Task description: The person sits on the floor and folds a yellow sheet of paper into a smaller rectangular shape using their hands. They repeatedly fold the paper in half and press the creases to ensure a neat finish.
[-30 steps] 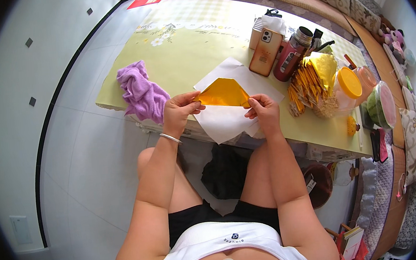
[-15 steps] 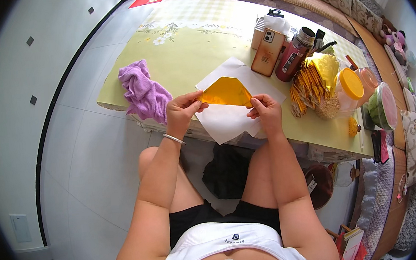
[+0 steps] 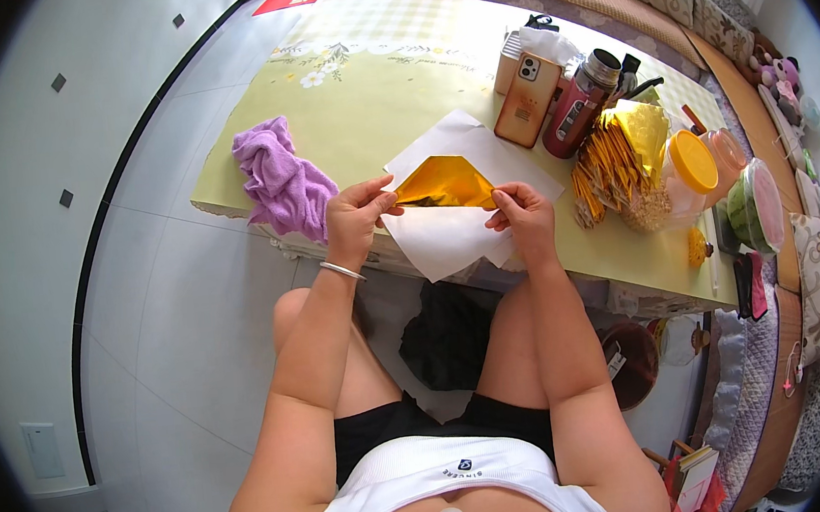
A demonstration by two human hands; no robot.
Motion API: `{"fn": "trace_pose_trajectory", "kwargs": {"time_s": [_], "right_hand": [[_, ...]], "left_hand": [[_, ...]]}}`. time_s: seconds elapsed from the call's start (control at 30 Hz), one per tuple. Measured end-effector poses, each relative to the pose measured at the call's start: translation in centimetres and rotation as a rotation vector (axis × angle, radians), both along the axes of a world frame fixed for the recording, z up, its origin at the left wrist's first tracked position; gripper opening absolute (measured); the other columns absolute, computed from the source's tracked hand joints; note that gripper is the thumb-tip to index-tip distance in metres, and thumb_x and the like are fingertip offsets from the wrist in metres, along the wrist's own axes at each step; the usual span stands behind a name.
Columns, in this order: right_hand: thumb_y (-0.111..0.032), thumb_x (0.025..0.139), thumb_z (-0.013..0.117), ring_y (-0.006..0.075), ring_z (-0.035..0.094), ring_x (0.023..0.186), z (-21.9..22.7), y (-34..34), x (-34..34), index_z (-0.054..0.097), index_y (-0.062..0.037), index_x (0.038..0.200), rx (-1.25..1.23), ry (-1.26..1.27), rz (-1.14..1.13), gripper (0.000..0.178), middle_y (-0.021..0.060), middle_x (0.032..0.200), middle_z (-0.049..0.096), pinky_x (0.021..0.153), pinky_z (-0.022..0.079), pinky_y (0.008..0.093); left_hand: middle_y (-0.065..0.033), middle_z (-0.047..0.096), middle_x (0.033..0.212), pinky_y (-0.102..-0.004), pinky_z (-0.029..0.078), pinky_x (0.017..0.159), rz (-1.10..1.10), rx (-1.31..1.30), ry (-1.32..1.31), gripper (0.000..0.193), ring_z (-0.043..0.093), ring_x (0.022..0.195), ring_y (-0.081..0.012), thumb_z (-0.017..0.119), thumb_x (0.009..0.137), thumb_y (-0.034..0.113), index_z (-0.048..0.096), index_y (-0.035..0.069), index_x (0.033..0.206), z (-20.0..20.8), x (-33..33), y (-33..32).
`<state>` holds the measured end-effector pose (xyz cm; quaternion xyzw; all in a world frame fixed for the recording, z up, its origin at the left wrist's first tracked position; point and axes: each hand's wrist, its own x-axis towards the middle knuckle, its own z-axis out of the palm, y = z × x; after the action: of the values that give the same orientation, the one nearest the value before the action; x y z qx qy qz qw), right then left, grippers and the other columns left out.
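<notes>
I read the left hand (image 3: pixel 355 220) as pinched shut on the left corner of the gold foil sheet (image 3: pixel 443 184), and the right hand (image 3: pixel 523 215) as pinched shut on its right edge. The sheet hangs just above the white paper (image 3: pixel 448 238) at the near edge of the bench (image 3: pixel 363 73). I judge the foil light, thin and slippery (it creases readily), so hold it at the 2 corners. A purple cloth (image 3: pixel 282 177) lies beside the left hand.

Both hands (image 3: pixel 440 209) pinch gold paper (image 3: pixel 442 183), seemingly folded
</notes>
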<state>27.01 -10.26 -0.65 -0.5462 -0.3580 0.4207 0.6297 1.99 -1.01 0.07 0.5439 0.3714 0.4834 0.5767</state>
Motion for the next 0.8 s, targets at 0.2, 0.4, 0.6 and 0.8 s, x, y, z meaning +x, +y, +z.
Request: {"fn": "trace_pose_trajectory", "kwargs": {"time_s": [0.2,0.4,0.6,0.8], "right_hand": [[-0.009,0.098,0.064,0.0095,0.066,0.056,0.0,-0.1,0.0,0.070,-0.0003,0.102,0.043,-0.029,-0.011,0.012,0.0074,0.082,0.072,0.051,0.049,0.0200],[-0.011,0.098,0.064,0.0076,0.061,0.052,0.1,-0.1,-0.4,0.069,-0.0004,0.101,0.044,-0.034,-0.018,0.012,0.0055,0.077,0.070,0.050,0.047,0.0197],[-0.030,0.103,0.059,0.0091,0.060,0.054,-1.1,0.0,-0.2,0.067,-0.0014,0.108,0.037,0.043,0.016,0.030,0.0072,0.079,0.069,0.051,0.046,0.0214],[-0.021,0.097,0.060,0.0130,0.061,0.057,-0.4,1.5,-0.7,0.069,-0.0021,0.104,0.016,-0.234,0.007,0.022,0.0065,0.077,0.068,0.057,0.050,0.0289]], "left_hand": [[-0.0075,0.074,0.084,-0.0224,0.054,0.067,0.026,0.177,0.182,0.015,0.066,0.070,-0.0098,0.073,0.086,-0.001,0.074,-0.004,0.101,-0.9,-0.1,0.5],[-0.0058,0.069,0.073,-0.0221,0.049,0.052,-0.054,0.083,0.256,0.003,0.060,0.058,-0.0081,0.066,0.091,0.000,0.068,-0.003,0.090,-0.4,0.0,0.4],[-0.0073,0.067,0.071,-0.0227,0.045,0.047,-0.014,0.054,0.187,0.005,0.057,0.052,-0.0082,0.064,0.094,0.004,0.065,-0.001,0.093,0.2,-0.5,-0.2],[-0.0073,0.069,0.081,-0.0229,0.046,0.056,0.055,-0.157,-0.233,0.009,0.062,0.063,-0.0119,0.069,0.094,0.012,0.066,0.004,0.097,2.6,1.3,0.2]]}}
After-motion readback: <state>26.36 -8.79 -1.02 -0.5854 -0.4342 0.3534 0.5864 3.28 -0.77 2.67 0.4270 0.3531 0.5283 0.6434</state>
